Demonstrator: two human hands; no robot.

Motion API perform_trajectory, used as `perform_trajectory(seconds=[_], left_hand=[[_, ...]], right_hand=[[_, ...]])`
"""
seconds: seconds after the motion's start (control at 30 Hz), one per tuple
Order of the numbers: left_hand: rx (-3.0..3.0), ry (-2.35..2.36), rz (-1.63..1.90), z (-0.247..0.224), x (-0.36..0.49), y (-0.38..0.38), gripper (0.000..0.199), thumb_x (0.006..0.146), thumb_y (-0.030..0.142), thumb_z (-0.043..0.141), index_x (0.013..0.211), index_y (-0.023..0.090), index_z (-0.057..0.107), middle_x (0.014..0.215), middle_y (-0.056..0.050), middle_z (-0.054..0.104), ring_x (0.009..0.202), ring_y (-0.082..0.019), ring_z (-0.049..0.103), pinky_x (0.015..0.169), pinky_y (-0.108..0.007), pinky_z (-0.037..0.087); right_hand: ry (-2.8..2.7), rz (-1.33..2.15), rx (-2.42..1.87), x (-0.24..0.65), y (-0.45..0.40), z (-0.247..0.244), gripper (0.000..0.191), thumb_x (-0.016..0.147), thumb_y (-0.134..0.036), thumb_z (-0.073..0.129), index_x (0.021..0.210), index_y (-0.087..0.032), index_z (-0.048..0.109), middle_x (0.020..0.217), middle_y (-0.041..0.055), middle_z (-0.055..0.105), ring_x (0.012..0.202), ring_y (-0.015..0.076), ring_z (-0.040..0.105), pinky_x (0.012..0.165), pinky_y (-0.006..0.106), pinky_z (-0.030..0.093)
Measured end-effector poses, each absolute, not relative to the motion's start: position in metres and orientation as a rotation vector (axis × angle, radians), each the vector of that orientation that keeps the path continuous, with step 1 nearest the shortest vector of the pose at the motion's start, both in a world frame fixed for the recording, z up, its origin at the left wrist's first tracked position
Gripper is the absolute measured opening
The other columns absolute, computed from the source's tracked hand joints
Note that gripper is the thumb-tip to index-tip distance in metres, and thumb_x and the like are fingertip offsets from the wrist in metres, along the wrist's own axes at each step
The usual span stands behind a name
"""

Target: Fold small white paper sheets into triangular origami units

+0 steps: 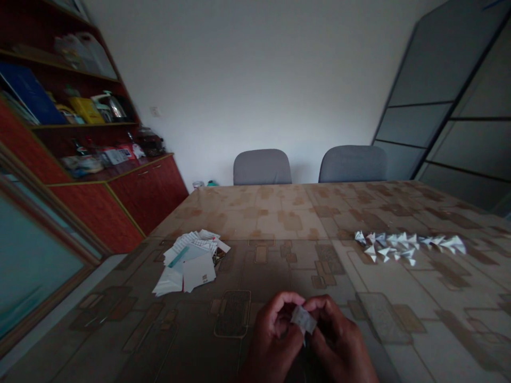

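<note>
Close to the front of the table, my left hand [278, 332] and my right hand [337, 335] meet around a small folded piece of paper [304, 320]. Both hands are closed, with thumbs and fingertips pinching the paper from either side. It looks whitish with faint grey marks; its lower part is partly hidden by the thumbs. To the left lies a loose pile of paper cards [199, 272], one with a green stripe. Over on the right, several small folded paper pieces [407, 242] with pointed tips stand in rough rows, apart from my hands.
The table [279, 213] has a brown patterned cover. Behind its far edge stand two grey chairs, a left chair [262, 167] and a right chair [353, 164]. A red-brown cabinet [149, 194] with filled shelves is at left, and grey panelled doors [423, 96] are at right.
</note>
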State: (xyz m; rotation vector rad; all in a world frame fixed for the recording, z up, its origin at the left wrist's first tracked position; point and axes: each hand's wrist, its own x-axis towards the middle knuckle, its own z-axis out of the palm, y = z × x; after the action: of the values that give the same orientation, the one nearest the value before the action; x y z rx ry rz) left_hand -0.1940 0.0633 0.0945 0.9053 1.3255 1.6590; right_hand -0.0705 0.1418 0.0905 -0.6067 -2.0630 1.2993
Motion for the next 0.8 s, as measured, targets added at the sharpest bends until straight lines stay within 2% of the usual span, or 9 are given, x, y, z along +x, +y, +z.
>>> perform_trajectory(seconds=[0.13,0.23,0.4,0.5,0.57,0.67,0.8], left_hand=[[0.932,1.255,1.662,0.088,-0.196,0.059,0.028,0.076,0.028,0.067,0.102,0.018,0.062,0.094,-0.008,0.066,0.087,-0.021,0.063,0.076,-0.028,0.049],[0.937,1.267,1.684,0.083,-0.196,0.059,0.027,0.076,0.027,0.067,0.101,0.019,0.063,0.095,-0.008,0.066,0.086,-0.021,0.063,0.074,-0.028,0.05],[0.929,1.384,1.651,0.085,-0.194,0.061,0.021,0.07,0.016,0.061,0.092,0.017,0.063,0.086,-0.006,0.066,0.078,-0.019,0.063,0.068,-0.026,0.05],[0.936,1.412,1.607,0.091,-0.195,0.059,0.025,0.07,0.013,0.06,0.094,0.016,0.063,0.086,-0.007,0.065,0.078,-0.019,0.063,0.067,-0.026,0.049],[0.956,1.355,1.599,0.093,-0.196,0.057,0.028,0.071,0.016,0.064,0.099,0.016,0.063,0.092,-0.009,0.065,0.084,-0.021,0.064,0.071,-0.028,0.05],[0.958,1.217,1.617,0.09,-0.199,0.054,0.035,0.078,0.029,0.068,0.11,0.017,0.062,0.101,-0.011,0.065,0.093,-0.024,0.063,0.078,-0.032,0.049],[0.952,1.084,1.636,0.085,-0.203,0.051,0.041,0.086,0.046,0.064,0.116,0.019,0.061,0.099,-0.01,0.067,0.093,-0.023,0.063,0.081,-0.032,0.047]], right_hand=[[-2.021,1.313,-0.612,-0.069,0.145,0.086,0.011,0.086,-0.016,0.053,0.095,-0.022,0.055,0.077,-0.0005,0.066,0.072,0.0163,0.068,0.065,0.022,0.053],[-2.008,1.31,-0.613,-0.069,0.145,0.083,0.008,0.086,-0.017,0.054,0.092,-0.023,0.056,0.076,-0.0009,0.066,0.072,0.0163,0.067,0.064,0.022,0.053],[-2.03,1.333,-0.614,-0.068,0.142,0.08,0.005,0.088,-0.019,0.053,0.091,-0.022,0.055,0.074,-0.0011,0.065,0.069,0.0164,0.067,0.064,0.023,0.052],[-2.033,1.36,-0.606,-0.068,0.142,0.079,0.004,0.088,-0.02,0.053,0.09,-0.022,0.055,0.074,-0.0006,0.066,0.071,0.017,0.068,0.064,0.023,0.052],[-1.998,1.371,-0.595,-0.069,0.144,0.078,0.003,0.089,-0.02,0.053,0.088,-0.022,0.056,0.073,-0.0006,0.066,0.07,0.0167,0.067,0.063,0.022,0.052],[-1.945,1.38,-0.575,-0.07,0.146,0.078,0.004,0.09,-0.022,0.054,0.086,-0.022,0.056,0.074,-0.0004,0.066,0.068,0.0159,0.066,0.061,0.021,0.052],[-1.909,1.4,-0.573,-0.069,0.145,0.08,0.003,0.088,-0.022,0.056,0.086,-0.022,0.057,0.074,-0.0001,0.067,0.068,0.0162,0.067,0.061,0.021,0.052]])
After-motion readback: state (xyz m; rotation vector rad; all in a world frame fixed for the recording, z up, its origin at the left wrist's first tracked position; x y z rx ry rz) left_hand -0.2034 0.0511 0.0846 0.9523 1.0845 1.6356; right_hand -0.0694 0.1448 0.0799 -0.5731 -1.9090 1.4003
